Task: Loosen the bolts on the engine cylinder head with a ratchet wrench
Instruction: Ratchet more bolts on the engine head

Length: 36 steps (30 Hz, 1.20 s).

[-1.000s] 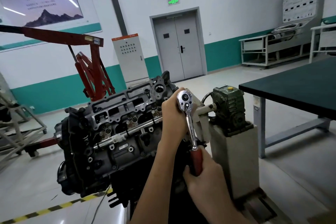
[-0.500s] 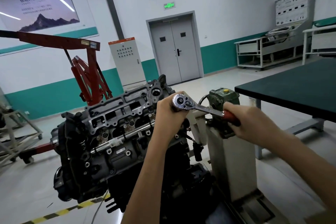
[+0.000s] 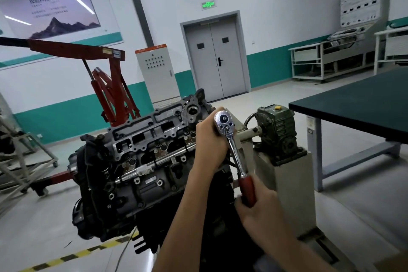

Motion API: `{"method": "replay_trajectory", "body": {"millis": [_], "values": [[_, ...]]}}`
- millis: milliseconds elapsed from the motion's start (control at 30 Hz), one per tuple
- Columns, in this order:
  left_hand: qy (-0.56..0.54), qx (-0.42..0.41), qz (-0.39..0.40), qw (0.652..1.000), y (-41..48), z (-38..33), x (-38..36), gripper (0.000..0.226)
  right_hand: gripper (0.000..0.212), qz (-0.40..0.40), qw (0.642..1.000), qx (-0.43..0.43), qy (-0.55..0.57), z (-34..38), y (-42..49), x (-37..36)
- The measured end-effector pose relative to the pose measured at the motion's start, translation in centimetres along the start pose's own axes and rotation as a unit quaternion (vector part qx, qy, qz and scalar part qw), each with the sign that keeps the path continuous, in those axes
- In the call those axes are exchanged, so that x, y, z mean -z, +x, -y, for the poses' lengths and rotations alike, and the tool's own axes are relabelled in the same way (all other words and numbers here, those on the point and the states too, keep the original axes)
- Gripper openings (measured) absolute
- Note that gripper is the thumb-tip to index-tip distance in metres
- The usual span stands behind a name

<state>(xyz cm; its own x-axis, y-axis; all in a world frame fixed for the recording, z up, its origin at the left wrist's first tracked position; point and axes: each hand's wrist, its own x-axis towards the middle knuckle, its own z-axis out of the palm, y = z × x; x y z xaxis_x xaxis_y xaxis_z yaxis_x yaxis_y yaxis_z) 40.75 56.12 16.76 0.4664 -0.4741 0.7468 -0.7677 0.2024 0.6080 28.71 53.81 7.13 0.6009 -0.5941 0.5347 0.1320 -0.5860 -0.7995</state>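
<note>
The ratchet wrench (image 3: 235, 150) sits at the right end of the engine cylinder head (image 3: 152, 139), with both hands on it. Its round chrome head faces the camera, touching the left hand (image 3: 209, 139), whose fingers curl in behind that head; what they close on there is hidden, and so is any bolt under the tool. From the head the bright shaft slants down, nearer and a little right, to a dark red handle. The right hand (image 3: 260, 210) is wrapped round the lower part of that handle, and the upper part shows above the fingers.

The cylinder head is grey cast metal, tilted toward the viewer, with rectangular openings, many small holes and a shiny rod lying along it. It tops a dark engine block (image 3: 123, 201).

Just right of the wrench stands a beige stand post (image 3: 287, 187) carrying a green gearbox (image 3: 277, 130), close behind the shaft. Farther right is a table (image 3: 357, 104) with a dark green top. A red engine hoist (image 3: 110, 86) rises at the far left, a grey cabinet (image 3: 156, 70) and a double door (image 3: 217, 59) stand at the far wall, and yellow-black tape (image 3: 72, 256) crosses the near floor
</note>
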Motion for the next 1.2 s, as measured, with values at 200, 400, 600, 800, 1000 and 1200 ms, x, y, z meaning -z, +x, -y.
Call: {"method": "replay_trajectory", "body": {"millis": [200,400,600,800,1000,1200], "values": [[0.018,0.001,0.025,1.000,0.2,-0.3,0.4,0.042,0.032,0.103,0.934,0.163,-0.300,-1.2,7.6,10.4],[0.018,-0.008,0.039,0.999,0.0,-0.6,0.8,0.035,0.028,0.101,0.926,0.161,-0.326,-0.9,9.4,10.7],[0.013,-0.051,-0.050,0.997,-0.6,-0.1,-0.5,0.038,0.025,0.052,0.995,0.028,-0.081,0.1,1.2,3.1],[-0.008,0.004,-0.026,1.000,0.1,0.2,-0.4,0.032,0.025,0.047,0.999,-0.020,0.010,1.0,0.1,0.1],[0.010,0.003,-0.003,1.000,0.3,-0.3,0.0,0.042,0.029,0.106,0.940,0.136,-0.293,-0.9,7.5,9.9],[-0.012,-0.005,0.012,1.000,0.1,-0.4,0.4,0.033,0.028,0.096,0.924,0.162,-0.331,-0.5,9.5,10.8]]}}
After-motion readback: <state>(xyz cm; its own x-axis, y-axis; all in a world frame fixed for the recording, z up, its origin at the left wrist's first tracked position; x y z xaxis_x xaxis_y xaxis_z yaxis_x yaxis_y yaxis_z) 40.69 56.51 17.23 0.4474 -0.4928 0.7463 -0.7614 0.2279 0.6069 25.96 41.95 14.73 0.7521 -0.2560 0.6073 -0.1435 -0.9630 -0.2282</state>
